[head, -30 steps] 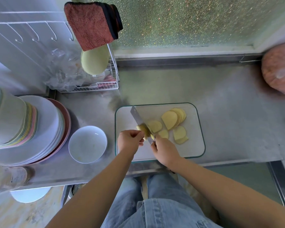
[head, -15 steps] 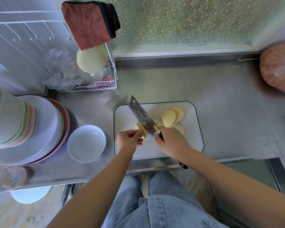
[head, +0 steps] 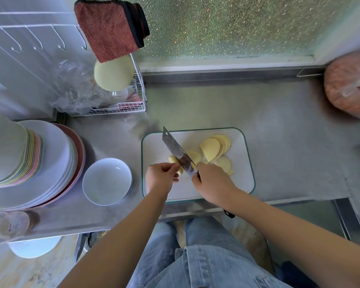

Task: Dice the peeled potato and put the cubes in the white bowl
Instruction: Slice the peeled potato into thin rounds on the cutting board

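Observation:
A white cutting board (head: 239, 183) with a green rim lies on the steel counter. Yellow potato slices (head: 213, 148) are fanned out on its far right part. My left hand (head: 161, 177) pinches a small remaining piece of potato (head: 172, 159) at the board's left. My right hand (head: 213, 182) grips the handle of a cleaver (head: 176, 151), whose blade slants up and left beside that piece. The white bowl (head: 106, 180) stands left of the board with no potato in it.
Stacked plates (head: 50, 163) and bowls crowd the left side. A wire rack (head: 121, 104) with plastic wrap, a green bowl and a red cloth stands behind them. A bagged orange bundle (head: 349, 86) lies at the far right. Bare steel counter (head: 289, 132) stretches right of the board.
The cleaver has lifted from an edge-on cutting position and tilted, showing its flat side. My right hand shifted right along the board; my left hand kept its hold on the potato piece.

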### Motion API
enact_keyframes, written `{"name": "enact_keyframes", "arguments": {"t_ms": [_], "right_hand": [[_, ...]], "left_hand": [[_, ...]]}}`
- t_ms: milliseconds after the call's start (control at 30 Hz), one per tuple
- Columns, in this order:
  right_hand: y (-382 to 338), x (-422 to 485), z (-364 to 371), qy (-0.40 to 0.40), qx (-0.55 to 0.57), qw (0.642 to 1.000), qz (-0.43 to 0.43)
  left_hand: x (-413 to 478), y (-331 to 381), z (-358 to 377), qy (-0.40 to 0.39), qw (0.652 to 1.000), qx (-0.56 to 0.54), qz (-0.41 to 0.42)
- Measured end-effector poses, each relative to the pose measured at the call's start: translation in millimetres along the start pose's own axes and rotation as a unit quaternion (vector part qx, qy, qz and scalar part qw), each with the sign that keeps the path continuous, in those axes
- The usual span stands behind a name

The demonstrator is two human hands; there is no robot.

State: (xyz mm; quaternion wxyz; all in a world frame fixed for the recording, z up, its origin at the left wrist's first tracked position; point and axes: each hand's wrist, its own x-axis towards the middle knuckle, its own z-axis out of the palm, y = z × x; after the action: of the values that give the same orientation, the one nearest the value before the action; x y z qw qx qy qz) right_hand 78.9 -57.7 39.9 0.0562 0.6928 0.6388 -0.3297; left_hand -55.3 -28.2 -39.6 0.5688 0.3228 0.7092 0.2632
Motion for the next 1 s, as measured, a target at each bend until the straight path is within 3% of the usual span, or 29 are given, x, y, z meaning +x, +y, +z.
{"name": "enact_keyframes", "arguments": {"t_ms": [733, 1000], "right_hand": [[-10.9, 21.8, 12.5, 0.004, -0.048, 0.999, -0.013], [-3.4, 32.1, 15.5, 0.002, 0.003, 1.000, -0.018]], "left_hand": [[-11.2, 7.1, 3.9, 0.032, 0.999, 0.027, 0.015], [-11.3, 6.6, 6.5, 0.036, 0.998, 0.037, 0.024]]}}
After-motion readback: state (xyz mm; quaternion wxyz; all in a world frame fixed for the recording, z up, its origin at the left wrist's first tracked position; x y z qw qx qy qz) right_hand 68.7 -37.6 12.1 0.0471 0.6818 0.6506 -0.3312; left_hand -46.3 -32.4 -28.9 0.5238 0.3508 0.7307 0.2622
